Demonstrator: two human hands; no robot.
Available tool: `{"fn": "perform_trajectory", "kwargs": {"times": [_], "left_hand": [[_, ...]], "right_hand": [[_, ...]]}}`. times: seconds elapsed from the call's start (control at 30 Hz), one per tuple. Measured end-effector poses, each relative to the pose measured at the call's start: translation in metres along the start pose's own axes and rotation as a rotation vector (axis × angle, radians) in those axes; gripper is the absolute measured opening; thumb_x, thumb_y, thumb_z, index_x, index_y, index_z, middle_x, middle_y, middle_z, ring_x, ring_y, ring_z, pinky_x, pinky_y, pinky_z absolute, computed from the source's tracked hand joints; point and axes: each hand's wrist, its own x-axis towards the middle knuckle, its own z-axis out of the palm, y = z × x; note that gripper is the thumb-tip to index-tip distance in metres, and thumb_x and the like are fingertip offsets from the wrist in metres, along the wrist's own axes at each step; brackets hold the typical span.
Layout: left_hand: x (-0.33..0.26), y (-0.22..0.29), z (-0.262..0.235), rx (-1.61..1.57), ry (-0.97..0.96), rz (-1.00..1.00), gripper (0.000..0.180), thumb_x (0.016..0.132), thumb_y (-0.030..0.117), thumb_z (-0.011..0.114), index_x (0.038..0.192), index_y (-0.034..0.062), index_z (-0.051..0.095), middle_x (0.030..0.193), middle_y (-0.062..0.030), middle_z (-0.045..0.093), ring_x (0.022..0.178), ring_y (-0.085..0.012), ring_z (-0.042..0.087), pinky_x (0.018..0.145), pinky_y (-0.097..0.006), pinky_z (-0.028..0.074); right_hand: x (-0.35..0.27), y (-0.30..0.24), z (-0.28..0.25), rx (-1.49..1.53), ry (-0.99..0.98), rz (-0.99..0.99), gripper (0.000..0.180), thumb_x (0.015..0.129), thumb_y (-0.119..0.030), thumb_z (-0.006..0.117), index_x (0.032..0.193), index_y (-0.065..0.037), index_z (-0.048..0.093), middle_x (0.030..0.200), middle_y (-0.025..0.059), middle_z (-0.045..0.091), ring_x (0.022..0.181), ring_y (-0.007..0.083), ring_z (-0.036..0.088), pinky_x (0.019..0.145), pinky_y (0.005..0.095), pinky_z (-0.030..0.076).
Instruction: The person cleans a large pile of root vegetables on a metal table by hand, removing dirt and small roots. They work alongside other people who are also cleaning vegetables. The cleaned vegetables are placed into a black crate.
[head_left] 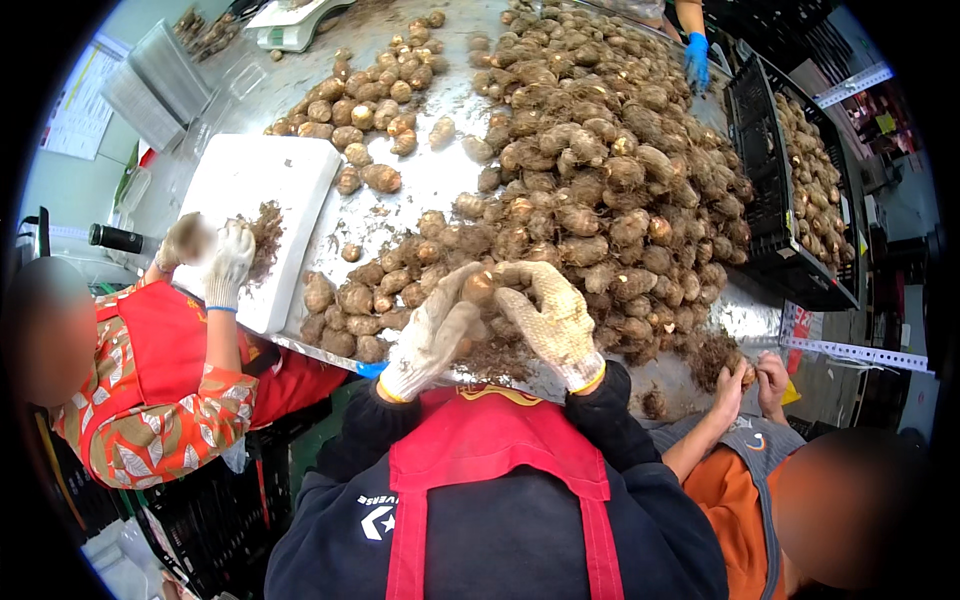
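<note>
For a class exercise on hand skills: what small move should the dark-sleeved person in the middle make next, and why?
Probably turn the small, round brown tuber from the white knit-gloved left hand against the white knit-gloved right hand, rubbing it lightly: it sits between the two hands, the right one curled close, and dark, stringy fibres lie loose just below.

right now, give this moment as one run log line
left hand: gloved, holding brown tuber | right hand: gloved, curled beside it | ahead: tuber heap on metal table
</note>
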Motion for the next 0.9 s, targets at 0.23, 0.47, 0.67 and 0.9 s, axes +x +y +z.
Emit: {"fn": "perform_trajectory", "kwargs": {"times": [0.23,0.47,0.67,0.9], "left_hand": [[-0.003,-0.003,0.004,0.164,0.062,0.064,0.043,0.098,0.009,0.050,0.140,0.0032,0.045,0.134,-0.0184,0.056,0.125,-0.0289,0.053,0.105,-0.037,0.040],[0.001,-0.012,0.011,0.187,0.152,0.103,0.044,0.097,0.010,0.048,0.140,0.0031,0.046,0.132,-0.0160,0.057,0.123,-0.0296,0.055,0.104,-0.037,0.041],[-0.004,-0.002,0.008,0.042,0.025,-0.100,0.044,0.098,0.007,0.047,0.142,0.0019,0.043,0.130,-0.0147,0.058,0.100,-0.0231,0.065,0.089,-0.031,0.051],[-0.006,-0.010,0.010,0.162,0.059,0.124,0.041,0.099,0.012,0.052,0.139,0.0023,0.048,0.114,-0.0114,0.063,0.090,-0.0154,0.065,0.079,-0.028,0.052]], "right_hand": [[0.001,0.010,0.016,-0.224,0.114,-0.182,0.013,0.082,-0.007,0.067,0.095,-0.004,0.066,0.087,0.0158,0.066,0.079,0.0330,0.067,0.069,0.0393,0.053],[-0.011,-0.005,0.022,-0.040,0.040,-0.083,0.012,0.085,-0.013,0.069,0.091,-0.004,0.065,0.082,0.0126,0.065,0.072,0.0243,0.066,0.066,0.0371,0.052],[0.000,0.008,0.007,0.367,-0.072,0.297,0.031,0.091,-0.017,0.067,0.115,0.002,0.060,0.101,0.0075,0.066,0.089,0.0125,0.061,0.079,0.0268,0.050],[0.005,0.007,-0.001,0.595,-0.208,0.451,0.035,0.091,-0.011,0.064,0.120,0.006,0.057,0.109,0.0080,0.065,0.096,0.0112,0.060,0.082,0.0248,0.049]]}}
